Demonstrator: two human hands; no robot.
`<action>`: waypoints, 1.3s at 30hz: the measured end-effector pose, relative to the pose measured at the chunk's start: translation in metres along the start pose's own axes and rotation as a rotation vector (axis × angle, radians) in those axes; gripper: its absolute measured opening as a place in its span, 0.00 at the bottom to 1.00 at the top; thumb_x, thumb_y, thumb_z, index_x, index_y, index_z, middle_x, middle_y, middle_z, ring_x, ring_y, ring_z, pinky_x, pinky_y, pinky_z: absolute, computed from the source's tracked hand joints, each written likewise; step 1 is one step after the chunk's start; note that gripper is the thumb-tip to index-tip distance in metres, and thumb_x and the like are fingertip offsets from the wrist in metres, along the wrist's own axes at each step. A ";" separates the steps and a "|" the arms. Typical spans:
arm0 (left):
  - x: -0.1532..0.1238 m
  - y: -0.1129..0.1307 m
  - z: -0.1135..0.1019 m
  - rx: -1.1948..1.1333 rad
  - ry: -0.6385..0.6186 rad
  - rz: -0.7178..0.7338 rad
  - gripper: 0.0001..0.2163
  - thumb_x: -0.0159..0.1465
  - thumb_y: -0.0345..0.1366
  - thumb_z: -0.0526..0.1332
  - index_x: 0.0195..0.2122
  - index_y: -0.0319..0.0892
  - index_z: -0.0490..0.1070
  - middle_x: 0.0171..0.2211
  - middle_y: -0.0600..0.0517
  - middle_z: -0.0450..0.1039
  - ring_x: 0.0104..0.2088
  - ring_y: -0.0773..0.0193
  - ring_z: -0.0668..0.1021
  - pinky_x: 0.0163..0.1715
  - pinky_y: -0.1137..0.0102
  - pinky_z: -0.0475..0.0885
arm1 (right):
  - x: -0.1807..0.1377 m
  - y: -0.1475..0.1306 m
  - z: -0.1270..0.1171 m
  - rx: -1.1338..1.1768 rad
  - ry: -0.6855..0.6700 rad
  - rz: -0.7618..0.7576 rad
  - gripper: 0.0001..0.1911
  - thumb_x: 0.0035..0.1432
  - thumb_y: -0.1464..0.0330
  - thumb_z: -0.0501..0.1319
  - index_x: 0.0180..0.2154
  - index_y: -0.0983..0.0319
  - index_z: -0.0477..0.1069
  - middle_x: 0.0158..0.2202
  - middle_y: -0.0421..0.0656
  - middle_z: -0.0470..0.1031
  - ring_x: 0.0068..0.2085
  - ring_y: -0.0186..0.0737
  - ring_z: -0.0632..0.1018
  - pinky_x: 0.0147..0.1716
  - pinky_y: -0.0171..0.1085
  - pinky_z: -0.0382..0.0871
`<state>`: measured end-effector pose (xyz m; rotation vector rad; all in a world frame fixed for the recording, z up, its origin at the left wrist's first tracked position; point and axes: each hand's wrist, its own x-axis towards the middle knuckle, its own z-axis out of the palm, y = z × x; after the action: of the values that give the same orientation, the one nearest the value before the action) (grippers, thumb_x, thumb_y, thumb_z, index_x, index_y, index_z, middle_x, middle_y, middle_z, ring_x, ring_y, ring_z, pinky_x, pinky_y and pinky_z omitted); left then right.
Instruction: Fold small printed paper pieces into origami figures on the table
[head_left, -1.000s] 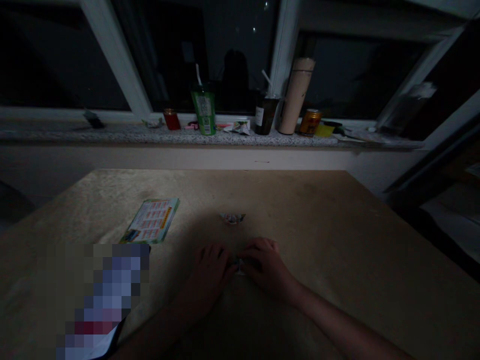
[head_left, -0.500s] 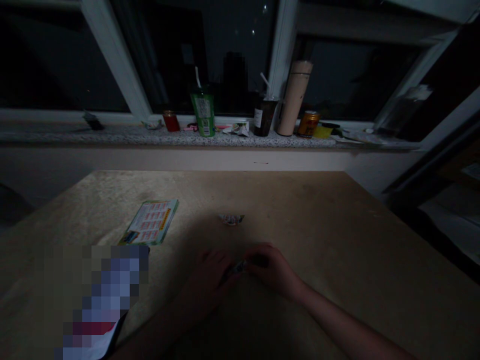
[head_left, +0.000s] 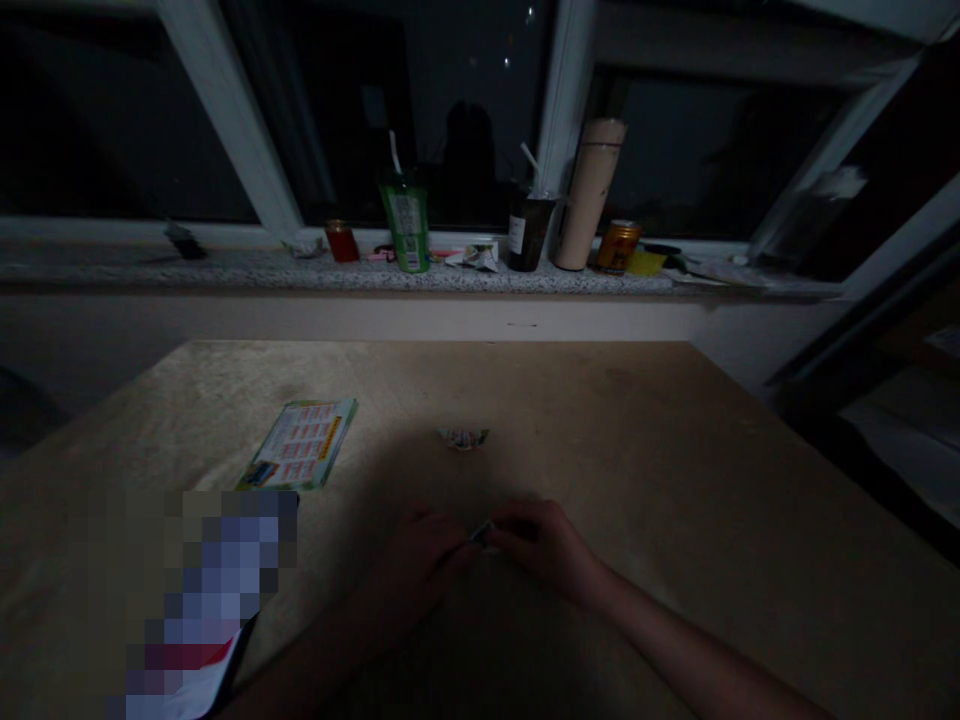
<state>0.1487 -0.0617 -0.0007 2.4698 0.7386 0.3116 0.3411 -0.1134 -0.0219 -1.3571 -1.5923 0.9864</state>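
Between my hands is a small piece of folded printed paper point(head_left: 481, 533), dark and pale, mostly covered by fingers. My left hand point(head_left: 429, 543) is closed on its left end, in deep shadow. From the other side, my right hand point(head_left: 541, 540) pinches the paper between thumb and fingers. Farther off on the table lies a small folded printed paper piece point(head_left: 463, 438), shaped like a shallow boat and apart from both hands. Dim light hides how the held paper is folded.
A printed calendar card point(head_left: 304, 445) lies at the left of the wooden table point(head_left: 637, 440), with a blurred-out phone-like object point(head_left: 217, 590) nearer me. On the windowsill point(head_left: 262, 272) stand a green cup point(head_left: 407, 225), a dark cup point(head_left: 529, 235), a pink flask point(head_left: 592, 195) and cans.
My right hand's fingers have come slightly nearer to me, and my left fingers have drawn closer together around the paper. The boat-shaped piece and the card have stayed put.
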 end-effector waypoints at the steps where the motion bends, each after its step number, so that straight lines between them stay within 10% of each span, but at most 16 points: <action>1: 0.000 0.000 0.000 -0.008 -0.005 0.002 0.13 0.69 0.36 0.49 0.31 0.44 0.69 0.30 0.55 0.73 0.32 0.62 0.74 0.43 0.63 0.60 | -0.001 -0.001 0.000 -0.014 0.001 -0.005 0.09 0.58 0.65 0.60 0.31 0.63 0.76 0.26 0.40 0.75 0.28 0.34 0.73 0.26 0.31 0.65; 39: -0.004 0.001 -0.009 -0.489 -0.063 -0.250 0.11 0.65 0.43 0.50 0.31 0.45 0.64 0.33 0.54 0.64 0.39 0.59 0.67 0.41 0.67 0.63 | 0.001 0.000 -0.004 0.327 -0.026 0.114 0.22 0.53 0.49 0.61 0.29 0.63 0.70 0.23 0.38 0.68 0.24 0.31 0.67 0.21 0.30 0.59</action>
<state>0.1426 -0.0609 0.0073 1.8987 0.8221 0.2788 0.3446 -0.1123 -0.0200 -1.2199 -1.3129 1.2758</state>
